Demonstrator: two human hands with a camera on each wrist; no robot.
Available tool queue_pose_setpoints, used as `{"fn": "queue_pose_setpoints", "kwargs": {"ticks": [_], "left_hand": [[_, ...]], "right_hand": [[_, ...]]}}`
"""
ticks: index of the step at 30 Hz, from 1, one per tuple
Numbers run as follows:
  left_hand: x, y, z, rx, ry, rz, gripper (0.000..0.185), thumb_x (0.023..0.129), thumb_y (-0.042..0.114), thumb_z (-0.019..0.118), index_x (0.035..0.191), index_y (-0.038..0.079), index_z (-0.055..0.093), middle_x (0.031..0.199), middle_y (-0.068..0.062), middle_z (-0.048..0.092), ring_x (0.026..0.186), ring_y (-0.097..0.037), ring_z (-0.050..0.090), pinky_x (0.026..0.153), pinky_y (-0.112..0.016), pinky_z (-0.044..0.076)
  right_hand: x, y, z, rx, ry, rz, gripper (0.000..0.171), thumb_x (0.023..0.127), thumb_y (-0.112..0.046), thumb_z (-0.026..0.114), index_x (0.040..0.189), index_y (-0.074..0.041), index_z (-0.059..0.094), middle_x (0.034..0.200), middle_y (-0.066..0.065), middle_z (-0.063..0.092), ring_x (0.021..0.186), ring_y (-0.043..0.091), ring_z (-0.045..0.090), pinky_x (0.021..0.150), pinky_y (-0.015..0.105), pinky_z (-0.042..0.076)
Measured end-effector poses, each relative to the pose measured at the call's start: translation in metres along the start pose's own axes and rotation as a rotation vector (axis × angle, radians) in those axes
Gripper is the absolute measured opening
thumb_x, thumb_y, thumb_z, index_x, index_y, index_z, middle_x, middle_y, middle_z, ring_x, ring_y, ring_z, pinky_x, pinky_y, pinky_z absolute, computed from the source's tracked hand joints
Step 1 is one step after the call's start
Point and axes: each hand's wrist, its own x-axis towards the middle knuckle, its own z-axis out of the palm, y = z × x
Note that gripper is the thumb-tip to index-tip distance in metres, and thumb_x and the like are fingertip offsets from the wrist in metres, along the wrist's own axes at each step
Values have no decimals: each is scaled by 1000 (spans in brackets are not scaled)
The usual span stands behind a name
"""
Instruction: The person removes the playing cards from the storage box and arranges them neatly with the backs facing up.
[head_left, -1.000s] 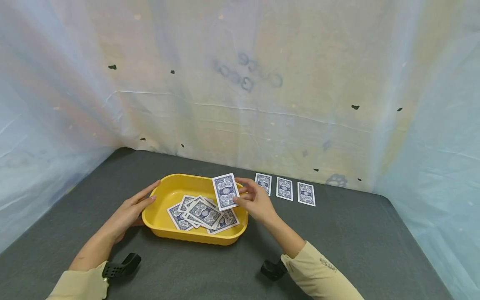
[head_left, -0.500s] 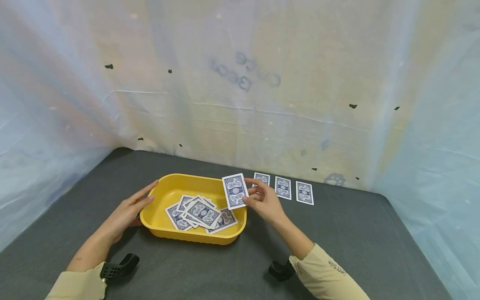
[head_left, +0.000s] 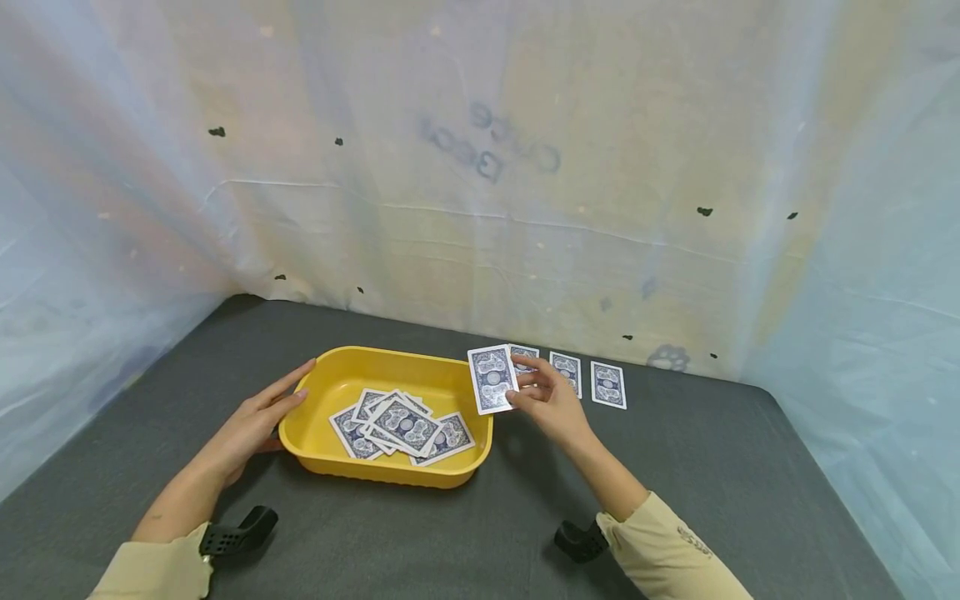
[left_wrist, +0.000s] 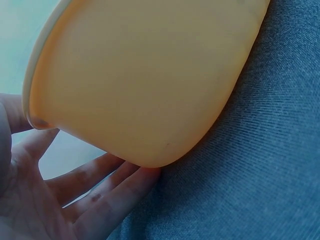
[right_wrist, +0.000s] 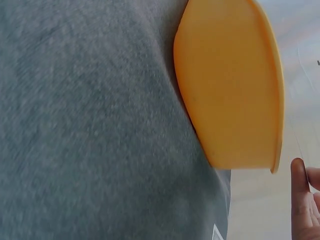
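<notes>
The right hand is pinching a single playing card between thumb and fingers, holding it raised and nearly upright with its blue patterned back facing the camera. The card is hanging just past the right end of the yellow plastic tray, over the grey felt tabletop, between the tray and a row of three face-down cards lying side by side near the back edge of the table. The raised card is partly covering the leftmost card of that row in the head view.

The left hand is resting against the left end of the tray with its fingers straight and spread slightly, pressing the outer wall; the left wrist view is showing those fingers lying along the tray's rounded underside where it meets the felt. It is gripping nothing.

Inside the tray a loose heap of playing cards is lying face down, overlapping at different angles toward the near right part of the floor, leaving the far left part of the yellow floor bare.

The right wrist view is showing the tray's outer wall from the side against the felt, with only fingertips at the lower right corner; the held card is out of sight there.

A pale translucent plastic sheet is hanging behind and to both sides of the table
</notes>
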Motion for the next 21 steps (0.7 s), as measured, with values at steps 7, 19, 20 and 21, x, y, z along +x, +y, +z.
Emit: {"fn": "queue_pose_setpoints", "kwargs": {"ticks": [7, 19, 20, 21], "left_hand": [[0, 1, 0, 0, 1, -1, 67, 100, 52, 38, 155, 29, 9, 159, -23, 11, 130, -42, 39, 89, -47, 53], [-1, 2, 0, 7, 4, -1, 67, 100, 52, 39, 155, 29, 9, 159, -23, 11, 132, -43, 36, 90, -49, 52], [-1, 2, 0, 6, 4, 0, 67, 100, 52, 39, 155, 29, 10, 159, -23, 11, 132, -43, 36, 90, -49, 52], [-1, 2, 0, 6, 4, 0, 67, 100, 52, 39, 155, 29, 9, 159, -23, 11, 132, -43, 36, 90, -49, 52]], "right_hand": [[0, -1, -13, -31, 28, 2, 51, 82, 5, 66, 132, -1, 54, 100, 22, 62, 76, 12, 66, 71, 23, 54], [-3, 0, -26, -36, 76, 28, 53, 82, 6, 65, 133, -1, 53, 99, 21, 64, 74, 4, 65, 70, 23, 54], [-3, 0, -26, -28, 79, 29, 53, 82, 7, 65, 133, -1, 53, 100, 22, 64, 74, 4, 65, 69, 23, 54], [-4, 1, -27, -20, 83, 31, 53, 82, 7, 65, 133, -1, 53, 100, 22, 64, 74, 4, 65, 70, 23, 54]]}}
